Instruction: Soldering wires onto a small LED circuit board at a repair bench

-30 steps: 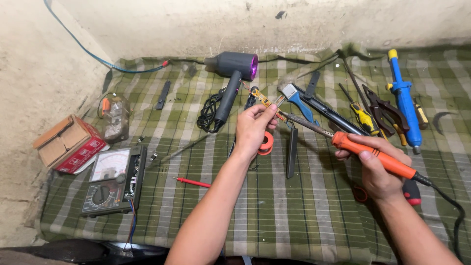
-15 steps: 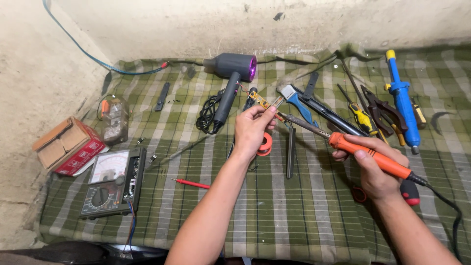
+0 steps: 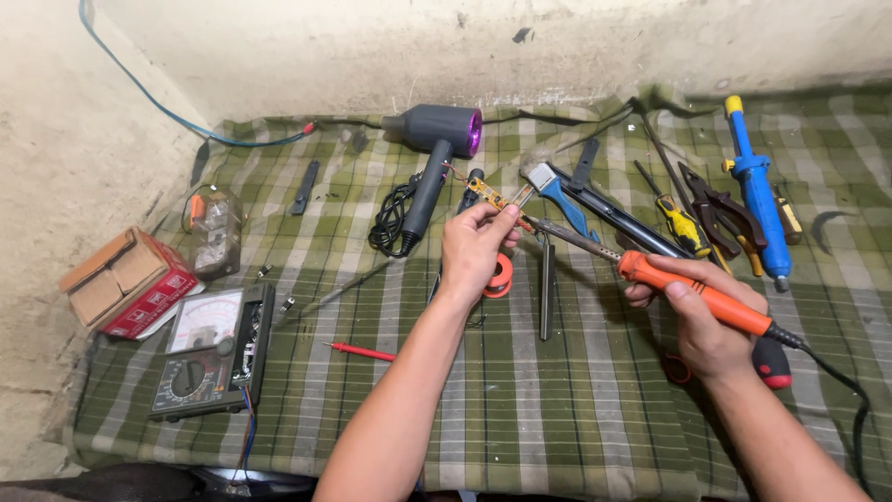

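One small yellow circuit board (image 3: 490, 195) is held above the middle of the checked green cloth (image 3: 520, 409). The left hand (image 3: 476, 249) is closed on it and pinches its lower end between thumb and fingertips. One soldering iron with an orange handle (image 3: 697, 296) is gripped in the closed right hand (image 3: 703, 321), at 3 o'clock from the board. Its metal tip points toward 10 o'clock and meets the board's lower end just beside the left thumb.

Directly under the left hand, one orange solder reel (image 3: 502, 276) lies on the cloth. At 12 o'clock from the board there is one grey hair dryer with a purple nozzle (image 3: 435, 153), and its black cord is coiled beside the handle. At 2 o'clock lie one blue-handled brush (image 3: 556, 192), one yellow-handled screwdriver (image 3: 683, 226), one pair of dark pliers (image 3: 723, 216) and, further out, one long blue desoldering pump (image 3: 754, 186). At 8 o'clock lies one red probe (image 3: 358, 350). Further in that direction is one analog multimeter (image 3: 212, 350), and one red and brown cardboard box (image 3: 125, 281) sits near the cloth's left edge. One clear plastic container (image 3: 212, 232) stands at 9 o'clock.
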